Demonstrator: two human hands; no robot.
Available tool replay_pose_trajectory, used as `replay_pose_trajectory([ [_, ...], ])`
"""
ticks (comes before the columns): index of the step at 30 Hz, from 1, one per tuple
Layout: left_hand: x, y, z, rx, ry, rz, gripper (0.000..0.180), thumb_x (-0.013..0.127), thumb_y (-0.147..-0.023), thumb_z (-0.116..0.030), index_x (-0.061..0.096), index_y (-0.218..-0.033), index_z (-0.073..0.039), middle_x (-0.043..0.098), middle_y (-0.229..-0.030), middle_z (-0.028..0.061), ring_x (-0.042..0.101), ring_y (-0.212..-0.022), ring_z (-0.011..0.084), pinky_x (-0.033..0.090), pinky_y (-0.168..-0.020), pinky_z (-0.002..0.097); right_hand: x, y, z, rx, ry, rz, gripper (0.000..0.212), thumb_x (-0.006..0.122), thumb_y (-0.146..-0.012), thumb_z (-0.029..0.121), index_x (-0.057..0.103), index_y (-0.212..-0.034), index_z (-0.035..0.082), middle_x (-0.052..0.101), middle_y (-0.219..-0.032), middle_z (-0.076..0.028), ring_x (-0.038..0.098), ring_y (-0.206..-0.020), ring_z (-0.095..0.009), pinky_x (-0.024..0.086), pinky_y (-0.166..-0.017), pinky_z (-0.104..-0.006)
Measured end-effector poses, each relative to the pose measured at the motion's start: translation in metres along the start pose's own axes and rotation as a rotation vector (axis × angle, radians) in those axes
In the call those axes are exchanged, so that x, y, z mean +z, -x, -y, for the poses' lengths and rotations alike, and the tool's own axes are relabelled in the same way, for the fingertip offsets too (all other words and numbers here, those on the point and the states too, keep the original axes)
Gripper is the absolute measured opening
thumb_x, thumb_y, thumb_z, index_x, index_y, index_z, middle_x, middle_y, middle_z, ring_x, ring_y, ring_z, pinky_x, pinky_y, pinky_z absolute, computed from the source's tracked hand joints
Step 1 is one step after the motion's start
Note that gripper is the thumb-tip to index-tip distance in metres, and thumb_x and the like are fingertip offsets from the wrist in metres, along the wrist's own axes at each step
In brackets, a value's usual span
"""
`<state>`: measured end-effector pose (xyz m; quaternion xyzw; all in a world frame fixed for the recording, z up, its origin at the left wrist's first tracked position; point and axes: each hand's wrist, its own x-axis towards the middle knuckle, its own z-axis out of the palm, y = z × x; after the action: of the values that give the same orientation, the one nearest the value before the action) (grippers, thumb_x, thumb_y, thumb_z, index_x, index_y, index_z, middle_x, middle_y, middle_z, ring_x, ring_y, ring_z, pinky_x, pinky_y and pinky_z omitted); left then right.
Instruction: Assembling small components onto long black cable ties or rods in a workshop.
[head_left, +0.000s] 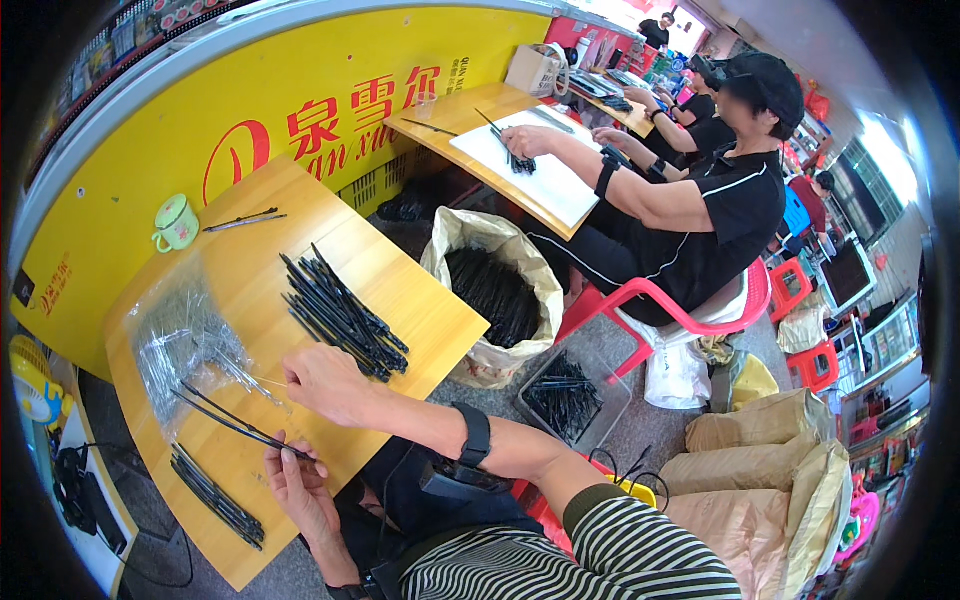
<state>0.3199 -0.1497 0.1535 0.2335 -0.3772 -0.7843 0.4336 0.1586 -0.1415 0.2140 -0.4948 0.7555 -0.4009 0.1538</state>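
Observation:
My left hand (297, 488), close to the near edge of the wooden table (262, 400), pinches a pair of long thin black rods (235, 420) that point away to the upper left. Just above it, my right hand (330, 384) is closed over the tabletop, and a fine pale strand (266, 381) runs from its fingertips toward a clear plastic bag (180, 335) of thin clear pieces. Beyond the right hand lies a large pile of black rods (340, 310). A smaller bundle of black rods (215, 497) rests by the table's near left edge.
A lidded green mug (176, 222) and loose black rods (245, 219) sit toward the far side. Right of the table stand an open sack (548, 300) of black rods and a grey bin (600, 425). A co-worker (730, 190) handles rods at another table (478, 172).

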Motion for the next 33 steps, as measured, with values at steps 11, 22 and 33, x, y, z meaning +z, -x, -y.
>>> replay_pose_trajectory([
  [11,0.011,0.004,-0.002,-0.026,-0.057,0.031,0.038,0.049,-0.09,-0.007,0.04,-0.127,-0.001,0.054,-0.099,0.0047,0.054,-0.082,0.01,0.044,-0.061,0.0185,-0.033,0.018,0.01,0.086,-0.525,0.217,0.015,0.054,-0.081,0.009,0.052,-0.084,-0.005,0.056,-0.068,-0.01,0.058,-0.06,-0.013,0.047,-0.048,-0.0263],
  [22,0.027,0.016,-0.016,-0.072,-0.126,0.067,0.038,0.053,-0.088,-0.007,0.044,-0.125,-0.004,0.056,-0.101,0.0037,0.053,-0.08,0.0096,0.043,-0.06,0.0179,-0.034,0.032,0.024,0.054,-0.851,0.298,0.011,0.053,-0.085,0.01,0.049,-0.091,0.001,0.056,-0.076,-0.003,0.055,-0.07,-0.007,0.047,-0.051,-0.0209],
  [33,0.036,0.026,-0.031,-0.074,-0.045,-0.053,0.031,0.054,-0.085,-0.001,0.049,-0.115,-0.004,0.057,-0.094,0.0071,0.056,-0.076,0.0119,0.046,-0.055,0.0194,-0.033,0.041,0.019,0.208,-1.069,0.469,0.015,0.058,-0.085,0.015,0.056,-0.097,0.007,0.059,-0.082,-0.001,0.057,-0.074,-0.007,0.046,-0.056,-0.0201],
])
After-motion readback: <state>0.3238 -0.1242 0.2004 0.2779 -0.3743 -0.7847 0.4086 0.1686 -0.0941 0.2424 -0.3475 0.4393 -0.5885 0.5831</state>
